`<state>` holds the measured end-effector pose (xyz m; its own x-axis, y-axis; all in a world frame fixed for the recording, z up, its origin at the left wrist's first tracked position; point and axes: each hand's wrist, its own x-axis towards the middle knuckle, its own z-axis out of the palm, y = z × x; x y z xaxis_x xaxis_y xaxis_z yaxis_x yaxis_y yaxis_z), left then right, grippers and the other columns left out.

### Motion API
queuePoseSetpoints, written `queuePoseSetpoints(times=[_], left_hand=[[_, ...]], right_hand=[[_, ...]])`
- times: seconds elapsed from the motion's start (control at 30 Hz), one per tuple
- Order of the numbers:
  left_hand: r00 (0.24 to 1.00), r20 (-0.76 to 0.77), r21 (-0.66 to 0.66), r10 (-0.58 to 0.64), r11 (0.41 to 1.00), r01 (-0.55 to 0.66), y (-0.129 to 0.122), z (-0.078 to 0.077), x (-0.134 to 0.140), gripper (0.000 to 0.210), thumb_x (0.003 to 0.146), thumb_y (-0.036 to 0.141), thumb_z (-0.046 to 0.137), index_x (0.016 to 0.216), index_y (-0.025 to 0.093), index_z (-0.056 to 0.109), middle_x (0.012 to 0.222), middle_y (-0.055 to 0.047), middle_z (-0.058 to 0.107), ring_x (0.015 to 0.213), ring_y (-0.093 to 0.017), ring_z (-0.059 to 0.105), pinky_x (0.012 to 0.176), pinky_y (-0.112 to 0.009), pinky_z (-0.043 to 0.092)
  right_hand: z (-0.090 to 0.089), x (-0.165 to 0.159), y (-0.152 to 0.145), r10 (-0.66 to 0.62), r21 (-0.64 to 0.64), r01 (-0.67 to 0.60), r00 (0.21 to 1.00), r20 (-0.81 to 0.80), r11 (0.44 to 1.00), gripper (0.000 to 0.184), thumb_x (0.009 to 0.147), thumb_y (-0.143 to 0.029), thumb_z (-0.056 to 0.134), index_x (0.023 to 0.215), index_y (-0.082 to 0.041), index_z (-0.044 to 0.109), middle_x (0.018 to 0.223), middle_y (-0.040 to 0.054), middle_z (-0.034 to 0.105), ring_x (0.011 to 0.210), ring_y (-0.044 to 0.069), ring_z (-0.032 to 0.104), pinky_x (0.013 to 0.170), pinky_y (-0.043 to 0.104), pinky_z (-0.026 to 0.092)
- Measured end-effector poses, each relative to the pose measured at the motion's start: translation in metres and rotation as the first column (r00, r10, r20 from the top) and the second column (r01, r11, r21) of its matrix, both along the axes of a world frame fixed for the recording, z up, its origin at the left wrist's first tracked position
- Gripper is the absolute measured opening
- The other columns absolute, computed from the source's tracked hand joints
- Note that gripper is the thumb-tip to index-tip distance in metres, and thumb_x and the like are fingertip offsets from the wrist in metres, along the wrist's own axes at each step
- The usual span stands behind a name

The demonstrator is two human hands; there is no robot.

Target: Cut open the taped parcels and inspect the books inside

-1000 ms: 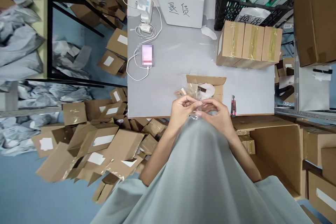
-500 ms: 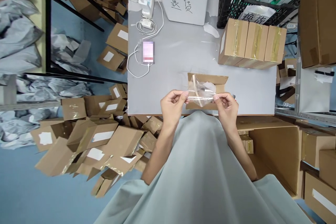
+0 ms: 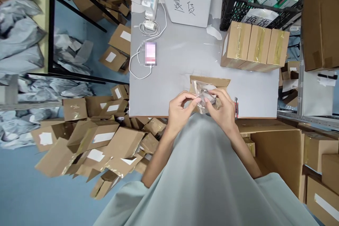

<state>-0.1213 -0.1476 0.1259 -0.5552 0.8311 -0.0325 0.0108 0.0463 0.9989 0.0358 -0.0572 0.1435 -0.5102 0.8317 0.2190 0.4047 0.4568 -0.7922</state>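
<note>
Between my two hands is a clear plastic bag [image 3: 203, 107], crumpled and held above an open cardboard box [image 3: 210, 80] at the table's front edge. My left hand [image 3: 182, 107] pinches the bag's left side between thumb and fingers. On the other side, my right hand [image 3: 222, 107] is closed on the bag, thumb and fingertips close to those of the left. Something greyish shows through the plastic, but its kind cannot be made out. The box's inside is mostly hidden by the bag and hands. A red and black utility knife [image 3: 236, 107] lies just right of my right hand.
On the grey table [image 3: 180, 53] stand three taped cartons [image 3: 250, 46], a black crate [image 3: 225, 10], a white foam box [image 3: 185, 9], a phone [image 3: 150, 53] on a cable, and a power strip [image 3: 152, 5]. Opened cartons [image 3: 106, 141] pile up on the floor at left.
The bag was stretched flat between my hands; now it is bunched up. My hands have come closer together, the right one moving left, and the utility knife is now uncovered.
</note>
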Motion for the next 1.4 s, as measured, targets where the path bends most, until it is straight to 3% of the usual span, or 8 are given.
queuePoseSetpoints(times=[0.23,0.33,0.63,0.77,0.9,1.03,1.17,1.4], left_hand=[[0.912,-0.399,-0.019,0.092,0.994,-0.109,-0.005,0.013,-0.001,0.015,0.089,0.03,0.085,0.098,0.024,0.074,0.091,-0.002,0.075,0.085,-0.019,0.072,0.084,-0.033,0.058],[0.892,-0.447,-0.002,0.072,0.997,-0.081,-0.003,0.014,-0.003,0.008,0.092,0.031,0.083,0.098,0.026,0.079,0.092,-0.003,0.077,0.086,-0.021,0.072,0.083,-0.034,0.057],[0.898,-0.437,0.004,0.057,0.998,-0.061,0.006,0.014,0.003,0.018,0.103,0.036,0.074,0.09,0.026,0.082,0.086,-0.003,0.078,0.08,-0.019,0.069,0.079,-0.034,0.054],[0.898,-0.396,0.011,0.194,0.978,-0.206,0.002,0.013,-0.013,0.019,0.1,0.038,0.079,0.087,0.025,0.08,0.083,-0.002,0.076,0.077,-0.018,0.067,0.075,-0.031,0.054],[0.93,-0.171,-0.041,0.326,0.94,-0.338,-0.004,0.009,-0.028,0.03,0.095,0.051,0.084,0.088,0.023,0.076,0.084,-0.002,0.074,0.079,-0.017,0.071,0.077,-0.03,0.058],[0.963,0.086,-0.049,0.257,0.966,-0.254,0.0,0.008,-0.02,0.044,0.09,0.064,0.085,0.092,0.024,0.067,0.096,-0.004,0.076,0.088,-0.02,0.078,0.077,-0.031,0.062],[0.952,0.242,-0.089,0.185,0.982,-0.168,0.001,0.0,-0.012,0.04,0.09,0.055,0.084,0.104,0.026,0.06,0.096,-0.004,0.077,0.086,-0.02,0.079,0.07,-0.03,0.061],[0.999,-0.037,-0.198,0.031,0.98,-0.038,0.002,-0.008,-0.009,0.054,0.079,0.03,0.089,0.129,0.024,0.072,0.116,-0.008,0.08,0.099,-0.023,0.079,0.088,-0.034,0.063]], right_hand=[[-0.001,-0.012,-0.006,0.057,0.006,-0.058,0.998,0.028,0.998,0.021,0.113,-0.037,0.059,0.104,-0.029,0.076,0.102,0.0053,0.08,0.095,0.022,0.076,0.086,0.036,0.059],[0.0,-0.01,-0.007,0.065,-0.058,-0.062,0.997,0.048,0.996,0.022,0.113,-0.038,0.058,0.104,-0.03,0.077,0.103,0.0054,0.08,0.096,0.022,0.076,0.087,0.036,0.059],[0.006,-0.003,0.005,0.013,-0.134,-0.014,1.0,-0.007,0.991,0.023,0.109,-0.042,0.066,0.096,-0.029,0.08,0.097,0.0041,0.08,0.093,0.022,0.075,0.084,0.036,0.06],[0.003,0.013,0.016,-0.191,-0.195,0.172,0.978,-0.086,0.966,0.027,0.105,-0.048,0.071,0.092,-0.026,0.078,0.093,0.0039,0.079,0.088,0.021,0.073,0.081,0.035,0.06],[-0.001,0.035,0.027,-0.354,-0.281,0.309,0.926,-0.127,0.909,0.032,0.099,-0.054,0.077,0.092,-0.023,0.075,0.086,0.0024,0.076,0.08,0.02,0.072,0.078,0.035,0.059],[0.0,0.036,0.024,-0.369,-0.344,0.3,0.916,-0.158,0.89,0.03,0.101,-0.053,0.075,0.094,-0.024,0.072,0.088,0.0025,0.077,0.084,0.02,0.075,0.077,0.034,0.06],[0.001,0.022,0.013,-0.311,-0.371,0.223,0.93,-0.195,0.901,0.027,0.103,-0.052,0.072,0.1,-0.025,0.073,0.104,0.0062,0.081,0.097,0.022,0.078,0.082,0.035,0.062],[0.011,0.014,0.0,-0.074,-0.332,0.026,0.988,-0.134,0.943,0.023,0.107,-0.048,0.066,0.102,-0.028,0.076,0.111,0.0064,0.081,0.107,0.023,0.076,0.087,0.036,0.064]])
